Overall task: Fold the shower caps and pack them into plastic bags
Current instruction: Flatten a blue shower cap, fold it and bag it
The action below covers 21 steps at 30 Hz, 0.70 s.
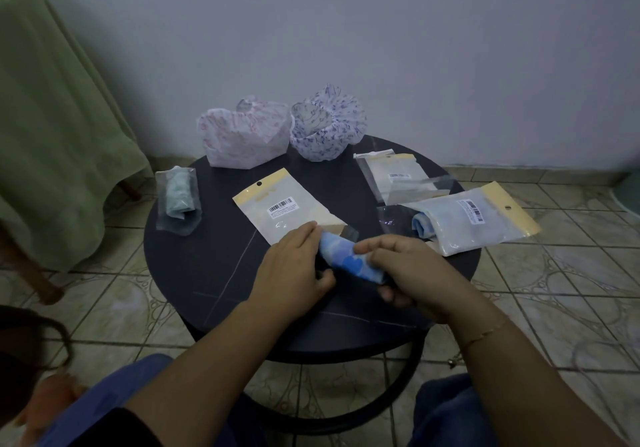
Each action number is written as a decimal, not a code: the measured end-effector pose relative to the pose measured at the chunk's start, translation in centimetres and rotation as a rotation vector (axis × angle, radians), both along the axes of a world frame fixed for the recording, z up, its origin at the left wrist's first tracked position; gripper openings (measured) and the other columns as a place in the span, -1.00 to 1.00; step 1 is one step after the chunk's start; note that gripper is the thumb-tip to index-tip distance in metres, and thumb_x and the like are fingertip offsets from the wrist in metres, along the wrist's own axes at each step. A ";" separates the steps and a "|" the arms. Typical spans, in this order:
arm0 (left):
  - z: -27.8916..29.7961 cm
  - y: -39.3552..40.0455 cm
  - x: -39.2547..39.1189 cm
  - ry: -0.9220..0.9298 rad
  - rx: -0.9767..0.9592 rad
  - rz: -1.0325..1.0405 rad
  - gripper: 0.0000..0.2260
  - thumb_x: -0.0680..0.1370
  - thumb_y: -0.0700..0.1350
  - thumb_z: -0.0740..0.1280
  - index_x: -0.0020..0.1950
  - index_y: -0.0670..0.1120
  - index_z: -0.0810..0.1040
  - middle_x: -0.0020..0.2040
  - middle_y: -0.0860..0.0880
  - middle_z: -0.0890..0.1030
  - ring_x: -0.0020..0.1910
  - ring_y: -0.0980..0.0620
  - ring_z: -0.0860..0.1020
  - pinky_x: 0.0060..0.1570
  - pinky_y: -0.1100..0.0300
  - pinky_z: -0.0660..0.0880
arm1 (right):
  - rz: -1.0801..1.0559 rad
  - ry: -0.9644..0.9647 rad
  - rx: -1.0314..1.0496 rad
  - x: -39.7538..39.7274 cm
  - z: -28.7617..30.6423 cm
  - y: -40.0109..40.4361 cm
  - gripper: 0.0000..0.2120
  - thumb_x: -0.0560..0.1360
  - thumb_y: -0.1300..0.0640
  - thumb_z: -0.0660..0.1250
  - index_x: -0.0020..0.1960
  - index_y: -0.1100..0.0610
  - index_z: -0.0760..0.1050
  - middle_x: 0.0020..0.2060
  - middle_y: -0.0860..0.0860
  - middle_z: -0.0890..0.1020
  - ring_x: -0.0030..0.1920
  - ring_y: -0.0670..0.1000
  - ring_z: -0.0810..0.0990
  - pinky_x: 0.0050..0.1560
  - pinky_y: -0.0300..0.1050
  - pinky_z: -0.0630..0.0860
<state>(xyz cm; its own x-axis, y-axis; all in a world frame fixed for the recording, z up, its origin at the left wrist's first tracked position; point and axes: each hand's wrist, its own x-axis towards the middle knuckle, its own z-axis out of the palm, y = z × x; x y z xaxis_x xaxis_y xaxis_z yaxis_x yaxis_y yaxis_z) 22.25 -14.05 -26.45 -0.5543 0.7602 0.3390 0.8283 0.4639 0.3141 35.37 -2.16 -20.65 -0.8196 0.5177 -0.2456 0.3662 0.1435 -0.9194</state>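
— What are your hands doing?

— Both hold the rolled blue cap point(349, 260) over the middle of the round table point(194, 273). My left hand point(289, 266) grips its left end, fingers curled over the top and thumb tucked underneath. My right hand point(408, 270) pinches the right end, fingers bent across it, thumb below.

— Is the cap in a bag yet?

— Its upper end lies right at the open clear mouth of the flat bag point(287, 209), which sits just past my left hand, toward 12 o'clock. Whether the tip is already inside, I cannot tell.

— And the other bags?

— At 3 o'clock lies a packed bag point(485, 221), yellow header to the right, with a folded pale blue cap showing at its open left end. Behind it, at about 2 o'clock, is another flat bag point(391, 172); its contents I cannot make out. At 10 o'clock, near the table's edge, a clear bag point(178, 198) holds a rolled green cap.

— Any caps left loose?

— Two, puffed up at the far edge: a pink cap point(246, 134) at 11 o'clock and a purple cap point(327, 127) at 12, touching each other.
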 end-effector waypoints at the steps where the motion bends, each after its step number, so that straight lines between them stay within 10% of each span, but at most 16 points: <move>1: 0.0 0.0 0.0 0.009 0.002 0.004 -0.41 0.37 0.00 0.29 0.37 -0.18 0.40 0.36 -0.12 0.45 0.27 -0.10 0.45 0.19 0.06 0.41 | -0.007 0.008 -0.038 -0.3 -0.2 -0.2 -0.77 0.54 0.21 0.14 0.03 0.03 0.56 -0.35 0.11 0.53 -0.52 -0.04 0.42 -0.55 -0.28 0.27; 14: -0.3 0.2 0.0 0.075 -0.024 -0.068 -0.37 0.35 0.06 0.37 0.32 -0.25 0.45 0.31 -0.20 0.49 0.25 -0.15 0.49 0.14 0.01 0.47 | 0.001 0.114 -0.167 -3.5 -2.4 -1.6 -0.52 0.54 0.38 0.11 0.36 -0.01 0.38 -0.31 0.15 0.57 -0.42 0.01 0.45 -0.55 -0.24 0.33; 21: -0.2 0.2 0.2 0.082 -0.007 -0.062 -0.50 0.41 0.01 0.25 0.27 -0.23 0.50 0.27 -0.16 0.52 0.21 -0.10 0.53 0.06 0.05 0.52 | -0.176 0.105 0.406 -4.3 -3.8 -2.1 -0.65 0.48 0.19 0.33 0.24 -0.02 0.46 -0.13 -0.03 0.58 -0.20 -0.09 0.53 -0.24 -0.30 0.42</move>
<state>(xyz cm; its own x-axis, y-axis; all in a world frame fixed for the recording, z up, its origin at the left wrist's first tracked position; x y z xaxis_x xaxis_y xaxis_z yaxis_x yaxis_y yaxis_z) 22.47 -13.86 -26.62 -0.4768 0.7944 0.3764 0.8783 0.4130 0.2409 31.03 -4.29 -24.45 -0.7199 0.6887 0.0861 0.3248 0.4440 -0.8351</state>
